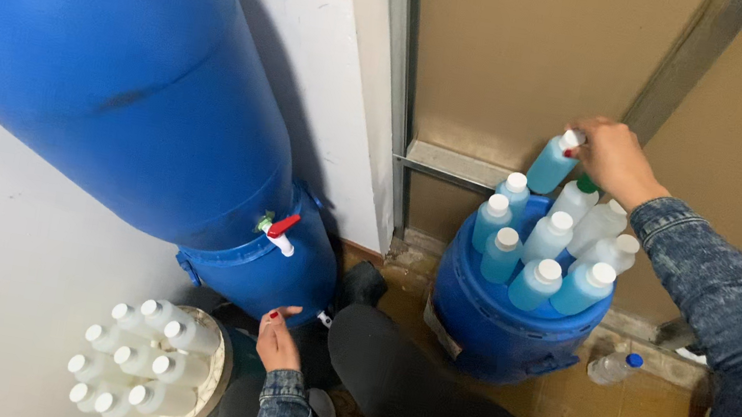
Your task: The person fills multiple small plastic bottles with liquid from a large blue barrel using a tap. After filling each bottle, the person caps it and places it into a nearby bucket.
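Right hand (613,158) clamped on cap end of a blue-filled bottle (552,165), held tilted just above back edge of small blue drum (492,322). Left hand (279,340) down low, fingertips against base of the lower blue drum (266,276) under the tap; fingers loosely curled, not gripping anything visible.

On the small blue drum's lid: 9 capped bottles (550,237) standing packed together, not counting the one in hand. About 5 clearly blue-filled, rest pale or whitish. 1 green cap (587,184), others white.

On round stand at bottom left: about 10 white bottles (143,361), white caps, tight cluster; exact count hard to tell.

1 large blue barrel (99,46) lying tilted on the lower drum, 1 white tap with red handle (280,232) at its lower end.

1 clear bottle with blue cap (614,367) lying on floor right of the small drum, near wall.
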